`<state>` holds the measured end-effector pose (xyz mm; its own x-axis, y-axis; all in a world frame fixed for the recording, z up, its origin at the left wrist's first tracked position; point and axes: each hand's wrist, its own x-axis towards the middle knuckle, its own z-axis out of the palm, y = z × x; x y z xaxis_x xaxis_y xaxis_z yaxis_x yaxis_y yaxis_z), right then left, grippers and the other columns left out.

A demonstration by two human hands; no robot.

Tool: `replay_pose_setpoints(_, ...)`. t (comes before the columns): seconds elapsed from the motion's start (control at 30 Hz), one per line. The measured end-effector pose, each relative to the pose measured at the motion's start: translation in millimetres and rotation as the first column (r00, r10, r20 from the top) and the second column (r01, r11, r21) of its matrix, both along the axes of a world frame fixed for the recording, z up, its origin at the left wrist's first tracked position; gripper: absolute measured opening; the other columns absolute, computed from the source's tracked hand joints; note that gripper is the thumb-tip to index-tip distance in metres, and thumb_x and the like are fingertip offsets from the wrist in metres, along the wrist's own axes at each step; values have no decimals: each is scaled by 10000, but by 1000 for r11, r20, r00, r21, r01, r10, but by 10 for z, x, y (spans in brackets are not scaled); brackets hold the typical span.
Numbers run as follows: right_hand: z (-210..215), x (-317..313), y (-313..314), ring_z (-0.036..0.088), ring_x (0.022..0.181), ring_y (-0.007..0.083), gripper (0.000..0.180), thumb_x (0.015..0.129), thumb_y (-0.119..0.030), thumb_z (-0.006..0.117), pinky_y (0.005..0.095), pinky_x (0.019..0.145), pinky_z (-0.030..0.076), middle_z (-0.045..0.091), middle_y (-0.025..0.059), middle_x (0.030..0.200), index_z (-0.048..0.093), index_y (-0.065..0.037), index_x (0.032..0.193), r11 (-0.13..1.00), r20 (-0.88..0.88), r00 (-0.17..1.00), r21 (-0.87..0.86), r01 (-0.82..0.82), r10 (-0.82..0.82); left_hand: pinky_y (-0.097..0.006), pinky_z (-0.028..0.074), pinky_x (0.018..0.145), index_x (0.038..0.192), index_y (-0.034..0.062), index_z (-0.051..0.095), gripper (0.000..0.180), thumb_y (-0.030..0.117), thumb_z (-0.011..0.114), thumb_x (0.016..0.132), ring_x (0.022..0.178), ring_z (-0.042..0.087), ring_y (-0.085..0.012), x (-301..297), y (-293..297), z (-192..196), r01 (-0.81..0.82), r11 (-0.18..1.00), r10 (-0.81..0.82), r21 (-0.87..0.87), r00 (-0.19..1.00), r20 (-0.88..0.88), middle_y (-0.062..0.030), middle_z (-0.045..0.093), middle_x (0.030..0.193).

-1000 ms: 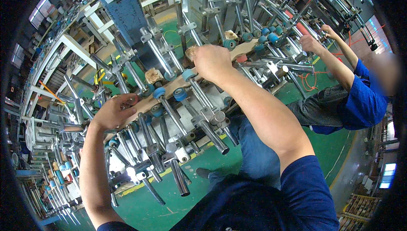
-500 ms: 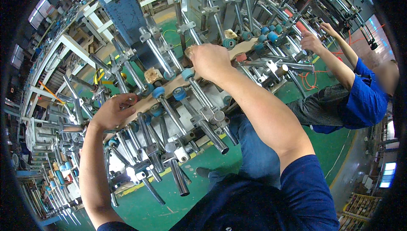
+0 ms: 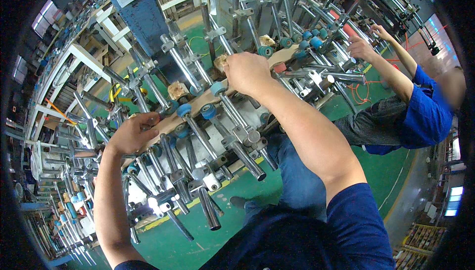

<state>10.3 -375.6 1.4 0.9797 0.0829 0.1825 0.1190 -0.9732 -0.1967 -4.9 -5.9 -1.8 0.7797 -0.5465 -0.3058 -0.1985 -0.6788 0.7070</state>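
Observation:
A long, pale wooden strip [image 3: 200, 102] runs slantwise between rows of small blue rollers on steel rods. My right hand [image 3: 248, 73] is closed over the strip near the middle, knuckles up, its fingertips hidden. Farther left, my left hand [image 3: 132, 134] curls its fingers and thumb around the strip's edges. One blue roller [image 3: 184, 110] presses against the strip between my hands, and another roller [image 3: 217, 88] sits just below my right hand. A rough tan block [image 3: 177, 90] lies behind the strip, partly hidden by rods.
Clamped steel rods [image 3: 210, 208] jut toward me, and more stand along the far side. A blue column [image 3: 136, 15] rises behind the machine. At the right, a co-worker in a blue shirt [image 3: 428, 114] reaches over the same rod rows. A red roller [image 3: 346, 26] lies near those hands.
My right hand sits very slightly farther right against the rollers. My left hand stays in almost the same place, and the whole view has shifted a little.

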Motion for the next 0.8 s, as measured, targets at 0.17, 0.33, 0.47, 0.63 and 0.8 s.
replay_pose_setpoints(0.17,6,8,-25,743,814,377,210,873,-250,691,507,706,580,745,189,829,763,-58,830,999,55,998,44,-23,21,-353,532,979,1377,-1,589,499,142,733,922,1128,687,-238,1,-76,51,20,999,-22,47,999,24,-151,699,1228)
replay_pose_setpoints(0.33,-75,30,-8,736,789,386,174,852,-205,681,512,699,574,740,187,812,759,-53,824,996,99,993,55,-66,60,-358,525,1001,1385,14,587,503,138,732,920,1153,684,-250,5,-34,17,13,1000,-14,26,1000,21,-153,684,1252)
replay_pose_setpoints(0.47,-52,2,-7,734,785,385,147,831,-171,677,506,700,573,739,185,808,757,-48,815,995,90,993,61,-83,77,-360,525,1006,1389,18,585,501,125,724,920,1176,677,-249,-9,-47,26,5,1000,-4,29,1000,-2,-157,679,1265)
replay_pose_setpoints(0.63,-29,-8,-20,740,799,374,131,818,-151,676,496,698,579,743,184,824,761,-52,805,997,22,997,21,-73,73,-363,525,1014,1391,16,584,500,120,719,921,1210,663,-250,15,1,-21,-8,1000,8,-1,999,-33,-157,671,1285)
replay_pose_setpoints(0.8,-20,-5,-22,750,822,366,127,809,-134,671,479,706,593,753,184,851,768,-52,814,998,-55,997,-5,-57,56,-361,523,1025,1396,13,582,501,131,720,929,1234,652,-256,11,-31,28,-2,1000,3,18,1000,-22,-159,660,1319)
